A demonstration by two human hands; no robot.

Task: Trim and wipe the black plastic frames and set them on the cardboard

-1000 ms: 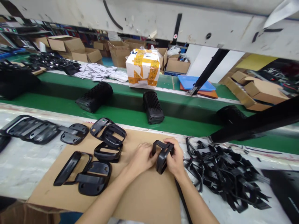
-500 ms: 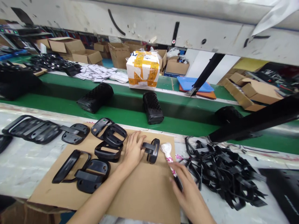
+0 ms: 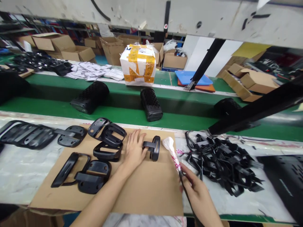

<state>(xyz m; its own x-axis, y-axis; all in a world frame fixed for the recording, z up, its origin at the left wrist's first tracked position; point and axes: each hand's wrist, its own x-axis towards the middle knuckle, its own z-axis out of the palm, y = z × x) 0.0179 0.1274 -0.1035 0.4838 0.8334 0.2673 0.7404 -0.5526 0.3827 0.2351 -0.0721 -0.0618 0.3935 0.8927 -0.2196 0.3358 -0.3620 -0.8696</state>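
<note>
My left hand [image 3: 134, 151] lies on a brown cardboard sheet [image 3: 144, 189] with its fingers stretched out. Close by its thumb side stands a small black plastic bracket [image 3: 155, 148] with a strap-like arm pointing at the hand; whether they touch is hard to tell. My right hand [image 3: 195, 189] is closed around the black handle of a long hammer-like tool [image 3: 175, 159]. Its head is wrapped in white plastic with pink print and sits to the right of the bracket. Left of my left hand lie several black plastic frames [image 3: 107, 151] and plates [image 3: 94, 176].
A heap of black strap pieces [image 3: 222, 160] lies to the right. Black perforated housings [image 3: 151, 105] rest on the green belt [image 3: 123, 110] ahead. A slanted black post [image 3: 255, 108] crosses the right side. More black frames [image 3: 28, 134] lie at the left. A taped white box [image 3: 138, 64] stands behind.
My right hand has moved slightly right and down, and more of the tool's handle shows. My left hand stays by the bracket. The whole view has shifted a little.
</note>
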